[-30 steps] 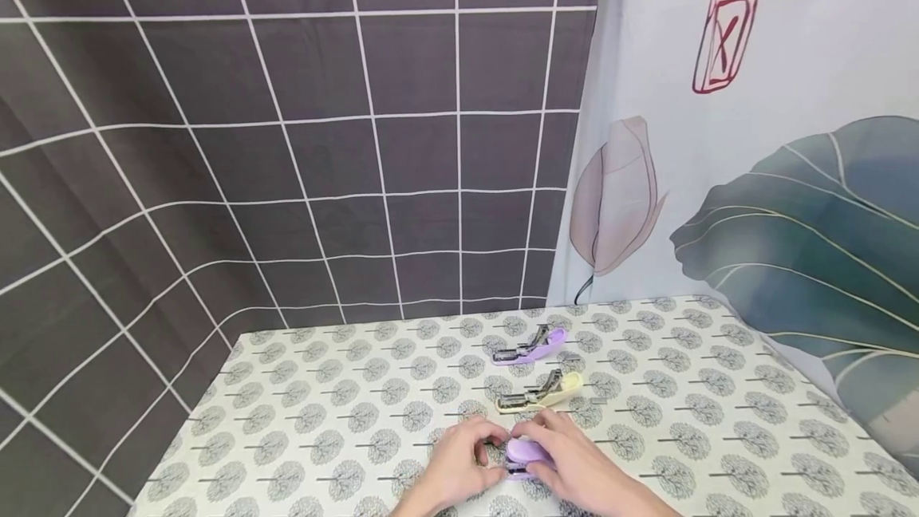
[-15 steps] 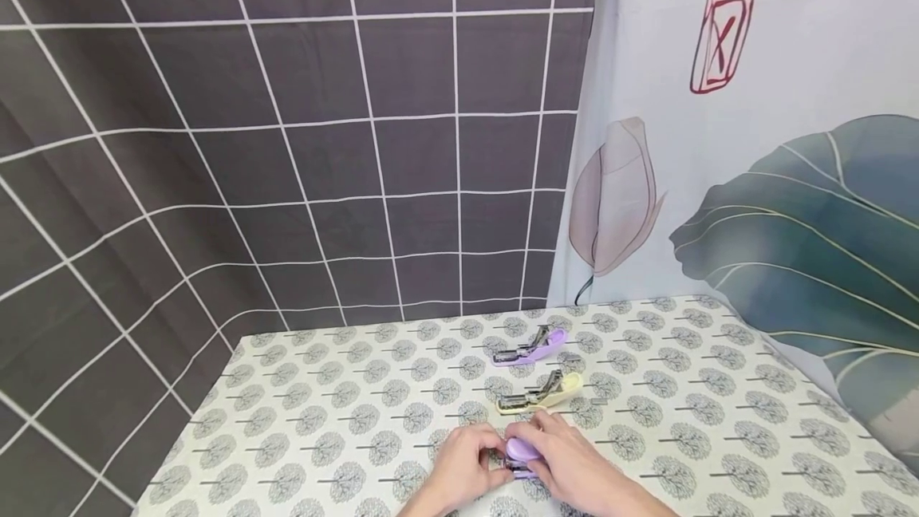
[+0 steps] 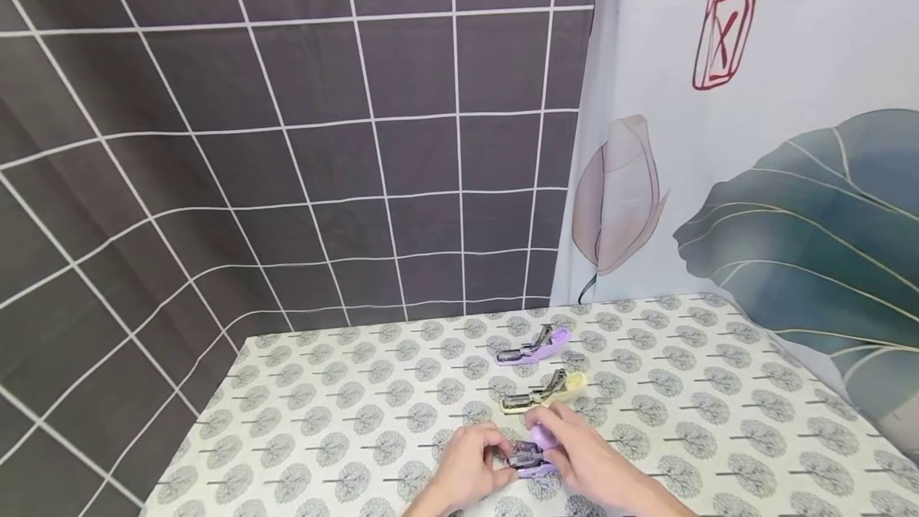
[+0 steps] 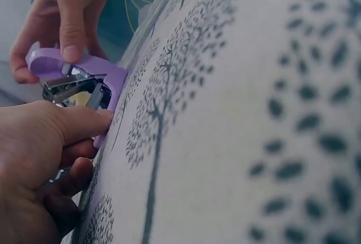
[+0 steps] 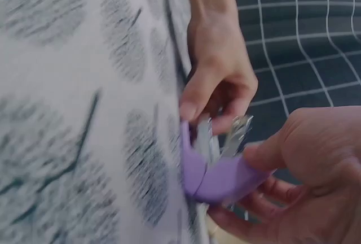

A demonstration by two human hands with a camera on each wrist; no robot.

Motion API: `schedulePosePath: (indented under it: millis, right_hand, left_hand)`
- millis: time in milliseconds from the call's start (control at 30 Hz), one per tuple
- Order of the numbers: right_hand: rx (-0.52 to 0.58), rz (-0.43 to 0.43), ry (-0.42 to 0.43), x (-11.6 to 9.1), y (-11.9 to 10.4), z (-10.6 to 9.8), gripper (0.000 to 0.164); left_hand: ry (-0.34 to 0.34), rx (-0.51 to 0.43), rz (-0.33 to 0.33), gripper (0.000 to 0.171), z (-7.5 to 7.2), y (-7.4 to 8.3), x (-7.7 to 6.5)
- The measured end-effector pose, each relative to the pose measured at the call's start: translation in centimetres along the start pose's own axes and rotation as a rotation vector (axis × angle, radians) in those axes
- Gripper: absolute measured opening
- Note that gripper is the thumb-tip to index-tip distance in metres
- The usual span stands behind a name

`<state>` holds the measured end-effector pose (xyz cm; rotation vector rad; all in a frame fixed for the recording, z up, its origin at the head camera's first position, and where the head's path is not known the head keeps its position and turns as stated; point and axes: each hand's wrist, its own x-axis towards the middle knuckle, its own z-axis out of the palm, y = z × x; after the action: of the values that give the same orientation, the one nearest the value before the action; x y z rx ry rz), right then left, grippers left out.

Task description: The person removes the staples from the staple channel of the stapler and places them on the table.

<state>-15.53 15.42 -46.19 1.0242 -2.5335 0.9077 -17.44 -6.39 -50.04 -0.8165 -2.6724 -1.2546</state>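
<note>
A small purple stapler point(image 3: 533, 471) lies on the cloth-covered table, its purple cover tilted up and back and its metal parts bare. My right hand point(image 3: 590, 461) grips that raised cover; in the right wrist view the thumb lies against the cover point(image 5: 228, 181) with the fingers behind it. My left hand point(image 3: 468, 463) pinches the front end of the base, and the left wrist view has its thumb near the tip of the stapler point(image 4: 117, 77). Just beyond the hands sits a yellow stapler point(image 3: 575, 384), opened out. Farther back is another purple stapler point(image 3: 554, 341), likewise opened out.
The table's cloth point(image 3: 345, 421) is pale with a printed tree pattern. Behind it hangs a dark grey curtain point(image 3: 309, 158) with white grid lines. To the right is a white hanging point(image 3: 646, 38) printed with leaves and a bud.
My right hand has swung the purple stapler's cover up and back to the right, baring the metal parts. My left hand stays at the front end. The other staplers lie as before.
</note>
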Motion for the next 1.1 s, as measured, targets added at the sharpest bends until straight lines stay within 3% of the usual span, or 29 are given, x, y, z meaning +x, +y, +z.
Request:
schedulePosePath:
  millis: [400, 800, 1100]
  right_hand:
    - [0.235, 0.001, 0.002, -1.2, 1.8, -1.3, 0.040]
    - [0.389, -0.009, 0.018, -2.0, 3.4, -1.6, 0.040]
    - [0.544, 0.051, 0.007, -3.0, 4.6, -1.4, 0.036]
  left_hand:
    - [-0.014, -0.005, -0.017, 0.022, -0.1, 0.1, 0.1]
    - [-0.014, -0.005, -0.006, 0.022, -0.1, 0.2, 0.1]
    - [-0.005, -0.003, 0.008, 0.021, 0.0, 0.1, 0.2]
